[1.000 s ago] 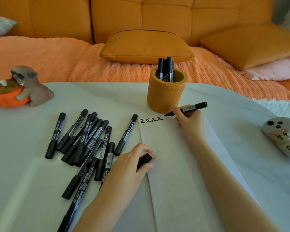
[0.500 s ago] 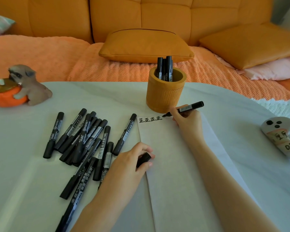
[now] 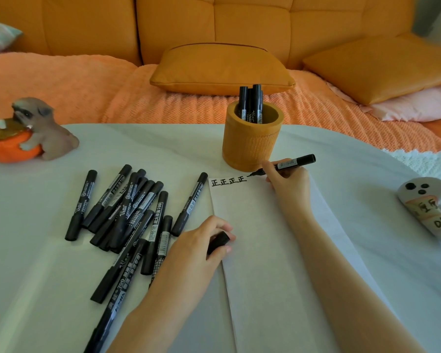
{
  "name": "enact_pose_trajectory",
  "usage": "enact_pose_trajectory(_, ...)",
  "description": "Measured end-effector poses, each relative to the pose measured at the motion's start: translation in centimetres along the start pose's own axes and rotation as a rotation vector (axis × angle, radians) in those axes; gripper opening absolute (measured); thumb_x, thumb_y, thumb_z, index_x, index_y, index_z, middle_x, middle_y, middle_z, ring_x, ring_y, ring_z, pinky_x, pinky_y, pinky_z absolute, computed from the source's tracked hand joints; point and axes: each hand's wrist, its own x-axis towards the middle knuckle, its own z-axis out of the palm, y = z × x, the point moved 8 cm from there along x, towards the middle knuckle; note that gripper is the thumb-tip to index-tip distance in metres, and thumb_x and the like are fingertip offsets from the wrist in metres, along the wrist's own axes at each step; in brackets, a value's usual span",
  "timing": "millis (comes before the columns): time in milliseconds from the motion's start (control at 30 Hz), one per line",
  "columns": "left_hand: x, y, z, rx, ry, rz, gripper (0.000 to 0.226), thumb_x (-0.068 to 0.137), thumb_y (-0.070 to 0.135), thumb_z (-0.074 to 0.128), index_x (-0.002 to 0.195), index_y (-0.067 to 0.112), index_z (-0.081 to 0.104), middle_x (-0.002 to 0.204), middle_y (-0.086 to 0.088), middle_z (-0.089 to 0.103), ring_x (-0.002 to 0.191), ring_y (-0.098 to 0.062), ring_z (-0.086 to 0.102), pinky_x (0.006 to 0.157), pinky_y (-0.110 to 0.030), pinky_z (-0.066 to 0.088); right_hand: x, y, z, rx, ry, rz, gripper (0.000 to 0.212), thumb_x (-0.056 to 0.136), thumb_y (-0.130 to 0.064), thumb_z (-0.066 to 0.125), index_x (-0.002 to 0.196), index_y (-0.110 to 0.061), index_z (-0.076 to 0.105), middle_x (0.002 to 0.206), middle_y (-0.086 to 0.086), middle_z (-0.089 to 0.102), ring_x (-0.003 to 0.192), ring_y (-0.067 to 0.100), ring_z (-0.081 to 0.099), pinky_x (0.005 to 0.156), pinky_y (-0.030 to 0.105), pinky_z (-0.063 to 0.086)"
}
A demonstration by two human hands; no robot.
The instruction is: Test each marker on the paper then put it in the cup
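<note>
My right hand holds an uncapped black marker, its tip touching the white paper just right of a row of black characters. My left hand rests on the paper's left edge, pinching the black marker cap. The orange cup stands just behind the paper's top edge with several black markers upright in it. A heap of several capped black markers lies on the table left of the paper.
A dog-and-pumpkin figurine sits at the table's far left. A white ghost-shaped object lies at the right edge. The white table ends at an orange sofa with cushions behind.
My right hand has brought the marker tip down and left onto the paper beside the last character. My left hand has stayed in place with the cap.
</note>
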Motion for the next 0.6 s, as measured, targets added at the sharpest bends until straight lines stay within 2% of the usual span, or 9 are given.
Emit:
enact_pose_trajectory(100, 0.02, -0.04, 0.0, 0.001, 0.004, -0.002, 0.02, 0.087, 0.024, 0.061, 0.099, 0.038, 0.052, 0.098, 0.027, 0.065, 0.077, 0.007, 0.059, 0.068, -0.002, 0.038, -0.03, 0.04, 0.02, 0.003, -0.005, -0.004, 0.026, 0.087, -0.024, 0.065, 0.067, -0.01, 0.057, 0.056, -0.005, 0.054, 0.043, 0.0, 0.041, 0.044, 0.011, 0.033)
enact_pose_trajectory(233, 0.03, 0.0, 0.03, 0.007, -0.002, 0.012, 0.023, 0.087, 0.024, 0.061, 0.097, 0.04, 0.049, 0.098, 0.028, 0.065, 0.079, 0.009, 0.058, 0.07, -0.003, 0.039, -0.08, 0.02, 0.17, -0.018, -0.019, -0.008, 0.029, 0.087, -0.024, 0.065, 0.063, -0.011, 0.056, 0.053, -0.005, 0.052, 0.042, 0.0, 0.04, 0.044, 0.011, 0.032)
enact_pose_trajectory(333, 0.06, -0.03, 0.03, 0.003, 0.001, 0.011, 0.022, 0.087, 0.024, 0.061, 0.097, 0.04, 0.049, 0.098, 0.027, 0.066, 0.083, 0.007, 0.06, 0.071, -0.005, 0.041, -0.09, 0.04, 0.25, -0.02, -0.025, -0.001, 0.027, 0.087, -0.023, 0.065, 0.068, -0.006, 0.059, 0.055, -0.003, 0.052, 0.043, 0.001, 0.039, 0.043, 0.011, 0.031)
enact_pose_trajectory(433, 0.08, -0.06, 0.01, 0.005, 0.003, 0.008, 0.022, 0.087, 0.024, 0.061, 0.096, 0.04, 0.049, 0.097, 0.028, 0.065, 0.076, 0.008, 0.058, 0.068, -0.004, 0.039, -0.12, 0.18, 0.25, -0.028, -0.02, 0.003, 0.028, 0.087, -0.021, 0.064, 0.075, 0.003, 0.061, 0.056, -0.003, 0.052, 0.045, 0.003, 0.037, 0.043, 0.013, 0.03)
enact_pose_trajectory(600, 0.17, -0.05, 0.03, 0.007, 0.002, 0.009, 0.022, 0.087, 0.024, 0.061, 0.097, 0.039, 0.05, 0.098, 0.026, 0.066, 0.071, 0.009, 0.056, 0.068, -0.004, 0.039, -0.17, 0.1, 0.15, -0.042, -0.021, -0.007, 0.022, 0.085, -0.017, 0.062, 0.076, 0.003, 0.06, 0.055, -0.004, 0.048, 0.045, 0.003, 0.035, 0.041, 0.014, 0.027)
